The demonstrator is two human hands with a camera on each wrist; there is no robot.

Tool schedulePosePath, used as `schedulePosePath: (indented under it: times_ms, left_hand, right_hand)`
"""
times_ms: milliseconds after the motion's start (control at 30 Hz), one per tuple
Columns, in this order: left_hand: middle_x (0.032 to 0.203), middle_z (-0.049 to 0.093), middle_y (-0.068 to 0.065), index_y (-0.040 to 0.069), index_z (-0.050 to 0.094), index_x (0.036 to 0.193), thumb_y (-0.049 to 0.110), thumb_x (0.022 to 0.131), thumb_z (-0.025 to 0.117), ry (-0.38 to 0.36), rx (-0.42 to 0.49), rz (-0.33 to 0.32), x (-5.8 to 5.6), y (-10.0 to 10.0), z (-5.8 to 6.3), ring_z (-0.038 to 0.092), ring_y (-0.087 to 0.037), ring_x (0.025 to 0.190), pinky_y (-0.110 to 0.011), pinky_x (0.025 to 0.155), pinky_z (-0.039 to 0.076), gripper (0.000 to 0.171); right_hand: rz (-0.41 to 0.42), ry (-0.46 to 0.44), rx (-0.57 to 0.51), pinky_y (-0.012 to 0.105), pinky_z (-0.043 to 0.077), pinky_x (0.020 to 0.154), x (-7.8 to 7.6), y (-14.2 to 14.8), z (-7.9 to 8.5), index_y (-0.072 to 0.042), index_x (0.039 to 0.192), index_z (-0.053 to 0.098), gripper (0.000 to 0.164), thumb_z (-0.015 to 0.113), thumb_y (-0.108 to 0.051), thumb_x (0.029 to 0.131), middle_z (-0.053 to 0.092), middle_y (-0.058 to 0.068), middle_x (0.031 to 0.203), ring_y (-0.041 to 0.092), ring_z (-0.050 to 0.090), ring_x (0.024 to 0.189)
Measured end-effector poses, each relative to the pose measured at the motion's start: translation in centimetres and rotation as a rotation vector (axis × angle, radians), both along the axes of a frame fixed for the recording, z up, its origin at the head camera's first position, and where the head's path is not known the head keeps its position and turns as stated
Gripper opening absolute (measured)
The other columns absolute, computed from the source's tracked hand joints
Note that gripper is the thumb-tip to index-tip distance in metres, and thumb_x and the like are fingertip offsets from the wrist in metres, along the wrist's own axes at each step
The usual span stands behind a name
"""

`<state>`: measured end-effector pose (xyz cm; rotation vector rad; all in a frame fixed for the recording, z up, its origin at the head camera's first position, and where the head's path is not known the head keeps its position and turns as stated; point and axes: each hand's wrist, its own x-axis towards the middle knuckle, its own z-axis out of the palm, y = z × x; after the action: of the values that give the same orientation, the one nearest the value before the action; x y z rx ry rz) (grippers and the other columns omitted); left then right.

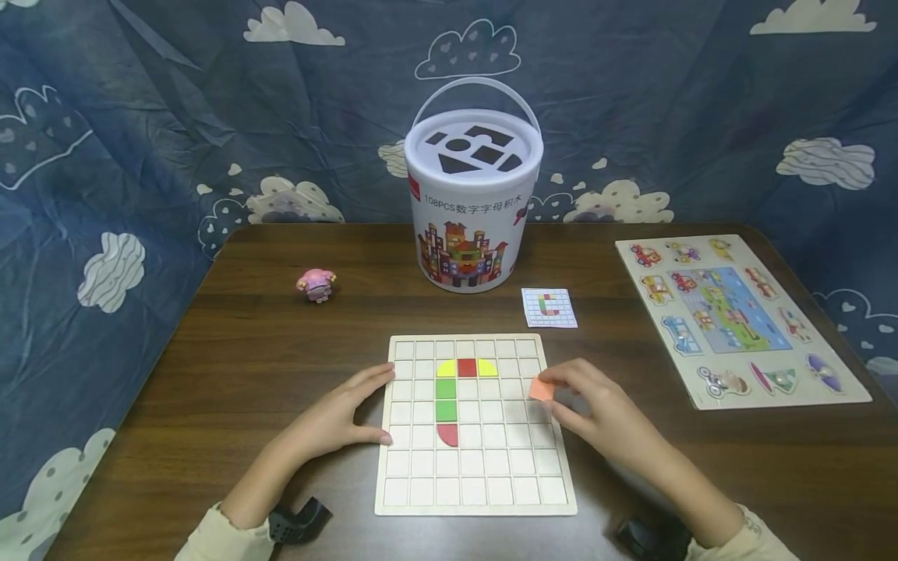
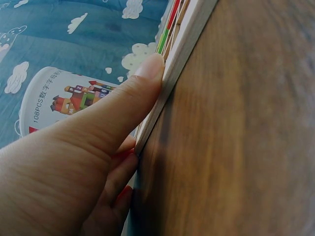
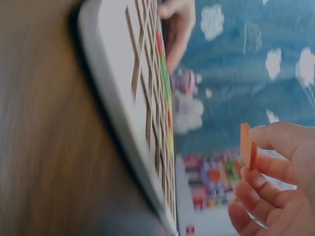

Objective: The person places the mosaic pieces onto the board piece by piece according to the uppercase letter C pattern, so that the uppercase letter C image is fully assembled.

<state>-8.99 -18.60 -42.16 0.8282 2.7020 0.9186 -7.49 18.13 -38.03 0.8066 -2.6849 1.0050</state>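
A cream grid board (image 1: 491, 491) lies on the table between the hands. In its grid sit two yellow rounded-corner tiles (image 1: 487, 368), a red square tile (image 1: 466, 368), two green square tiles (image 1: 445, 411) and a red rounded-corner tile (image 1: 447, 435). My left hand (image 1: 330, 417) rests against the board's left edge, thumb (image 2: 142, 73) and fingers spread apart along it. Over the right side of the board, my right hand (image 1: 603, 409) pinches an orange tile (image 3: 247, 146) between thumb and fingertips. The right wrist view shows this tile raised off the board, its thin edge visible.
Behind the board stands a white bucket (image 1: 466, 218) with shape cutouts in its lid. A small pattern card (image 1: 549, 308) lies before it. A pink toy figure (image 1: 316, 285) is at the back left, a picture puzzle board (image 1: 737, 327) at the right.
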Motion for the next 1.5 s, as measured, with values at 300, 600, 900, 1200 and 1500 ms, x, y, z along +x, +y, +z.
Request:
schedulePosePath:
  times_ms: [300, 600, 900, 1200, 1500]
  left_hand:
    - [0.141, 0.032, -0.002, 0.011, 0.036, 0.138, 0.053, 0.068, 0.068, 0.013, 0.006, 0.001, -0.2, 0.1, -0.1, 0.033, -0.023, 0.125, -0.044, 0.097, 0.031, 0.088]
    - [0.142, 0.03, -0.003, 0.011, 0.035, 0.138, 0.054, 0.068, 0.067, 0.006, 0.002, -0.007, -0.2, 0.1, 0.1, 0.032, -0.024, 0.126, -0.045, 0.098, 0.03, 0.089]
    - [0.142, 0.03, -0.003, 0.01, 0.035, 0.138, 0.054, 0.068, 0.067, 0.005, 0.001, -0.01, -0.2, 0.0, 0.1, 0.032, -0.025, 0.126, -0.045, 0.098, 0.03, 0.089]
    - [0.141, 0.031, -0.004, 0.009, 0.036, 0.137, 0.052, 0.068, 0.069, 0.013, 0.002, -0.015, -0.2, 0.1, 0.1, 0.033, -0.023, 0.125, -0.042, 0.099, 0.03, 0.088]
    - [0.141, 0.031, -0.004, 0.009, 0.036, 0.138, 0.052, 0.068, 0.069, 0.005, 0.001, -0.014, -0.1, 0.1, 0.0, 0.033, -0.023, 0.126, -0.042, 0.099, 0.03, 0.088]
  right_hand:
    - [0.147, -0.107, -0.023, 0.029, 0.048, 0.077, 1.0, -4.0, -1.3, -0.017, 0.104, 0.062, 0.025, 0.07, -0.017, 0.079, 0.054, -0.012, 0.102, 0.007, 0.053, 0.091]
    - [0.173, -0.178, 0.088, 0.031, 0.041, 0.084, 1.0, -5.8, -2.8, -0.018, 0.102, 0.063, 0.025, 0.069, -0.027, 0.08, 0.053, -0.014, 0.101, 0.005, 0.047, 0.095]
    - [0.148, -0.146, 0.133, 0.033, 0.039, 0.081, 1.0, -6.2, -3.2, -0.022, 0.102, 0.063, 0.023, 0.067, -0.029, 0.08, 0.052, -0.016, 0.099, 0.004, 0.045, 0.094]
    - [0.155, -0.147, 0.144, 0.03, 0.038, 0.076, 1.1, -6.2, -3.2, -0.024, 0.109, 0.063, 0.029, 0.065, -0.032, 0.082, 0.052, -0.015, 0.098, 0.004, 0.044, 0.087]
    - [0.196, -0.33, 0.136, 0.04, 0.038, 0.092, 1.1, -3.7, -1.1, -0.016, 0.128, 0.047, 0.052, 0.061, -0.039, 0.084, 0.049, -0.004, 0.123, 0.012, 0.044, 0.113]
